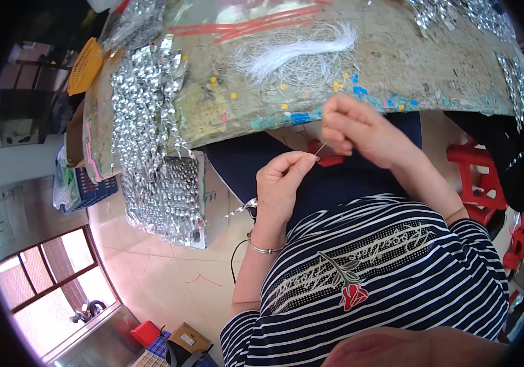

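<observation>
**Two Hands Pinching One Fine Strand at the Bench Edge**

Both hands are raised in front of the seated person, just below the near edge of the worn worktable (396, 61). One left hand (281, 183) is closed in a pinch, thumb and forefinger pressed together on the lower end of a thin pale strand (321, 148). One right hand (360, 128) is likewise closed, fingertips nipping the upper end of the same strand. The two hands sit near each other, joined only by this strand, which runs tilted between them. Whether it is thread or wire cannot be told.

One silver bangle (263, 249) circles the left wrist. A small silvery piece (241, 209) hangs just beside the left palm; its attachment is unclear.

On the table lie one bundle of white thread (298, 50), one group of red strips (249, 25), and scattered yellow and blue bits (347, 85), too many and too small to count. Silvery foil strings (142, 98) drape over the left table edge into one cardboard box (210, 202). Two red stools (479, 171) stand at right.
</observation>
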Tool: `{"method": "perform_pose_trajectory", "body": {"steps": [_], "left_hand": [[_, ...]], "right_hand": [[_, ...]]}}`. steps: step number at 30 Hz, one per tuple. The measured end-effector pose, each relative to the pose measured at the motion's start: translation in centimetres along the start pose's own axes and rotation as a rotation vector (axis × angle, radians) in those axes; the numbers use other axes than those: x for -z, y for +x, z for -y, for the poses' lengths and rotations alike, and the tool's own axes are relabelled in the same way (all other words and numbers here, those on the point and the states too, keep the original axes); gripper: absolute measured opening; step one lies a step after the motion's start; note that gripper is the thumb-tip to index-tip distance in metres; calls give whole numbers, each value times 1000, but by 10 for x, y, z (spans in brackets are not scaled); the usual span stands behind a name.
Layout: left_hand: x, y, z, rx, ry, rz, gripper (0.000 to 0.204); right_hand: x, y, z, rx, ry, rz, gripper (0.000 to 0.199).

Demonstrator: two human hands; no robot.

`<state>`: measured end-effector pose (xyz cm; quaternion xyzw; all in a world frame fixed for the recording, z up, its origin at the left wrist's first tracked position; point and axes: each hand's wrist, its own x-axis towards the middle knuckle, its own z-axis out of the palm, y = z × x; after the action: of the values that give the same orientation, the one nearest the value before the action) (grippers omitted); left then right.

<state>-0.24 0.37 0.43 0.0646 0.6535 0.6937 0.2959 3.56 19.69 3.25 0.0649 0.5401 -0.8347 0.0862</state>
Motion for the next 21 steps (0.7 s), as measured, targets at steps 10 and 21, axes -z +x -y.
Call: {"method": "perform_pose_trajectory", "body": {"steps": [10, 21], "left_hand": [[19, -4, 14, 109, 138, 272, 17], [72, -28, 42, 73, 347, 188, 25]], "right_hand": [[23, -8, -5, 64, -38, -221, 12], [69, -6, 30, 270, 40, -334, 11]]}}
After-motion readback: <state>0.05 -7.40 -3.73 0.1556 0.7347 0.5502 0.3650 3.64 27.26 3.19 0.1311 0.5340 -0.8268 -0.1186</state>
